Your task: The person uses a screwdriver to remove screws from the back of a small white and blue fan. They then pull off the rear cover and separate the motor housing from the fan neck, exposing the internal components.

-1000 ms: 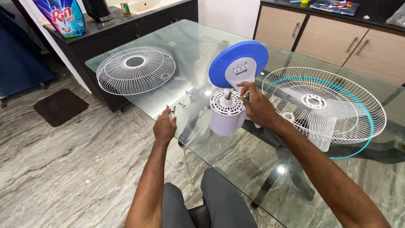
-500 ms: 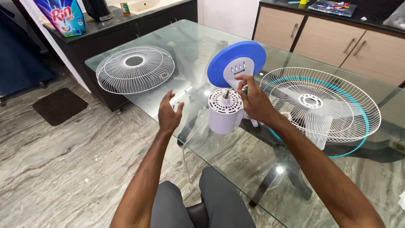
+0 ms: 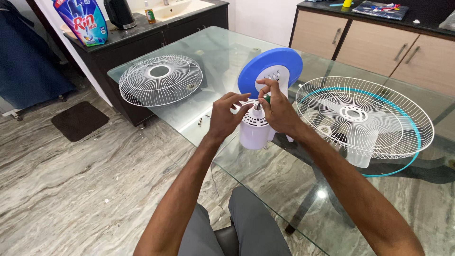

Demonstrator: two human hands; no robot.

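I have both hands over the white fan motor housing [image 3: 255, 129] near the front edge of the glass surface [image 3: 222, 52]. My right hand [image 3: 277, 113] pinches a small green-handled tool [image 3: 267, 99] above the shaft; my left hand [image 3: 225, 115] is half open, fingertips steadying the housing top. Best to keep the tool upright and the housing braced. Loose screws [image 3: 203, 119] lie just left.

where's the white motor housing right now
In the head view, the white motor housing stands on the glass table, centre, between both hands, before the blue base.
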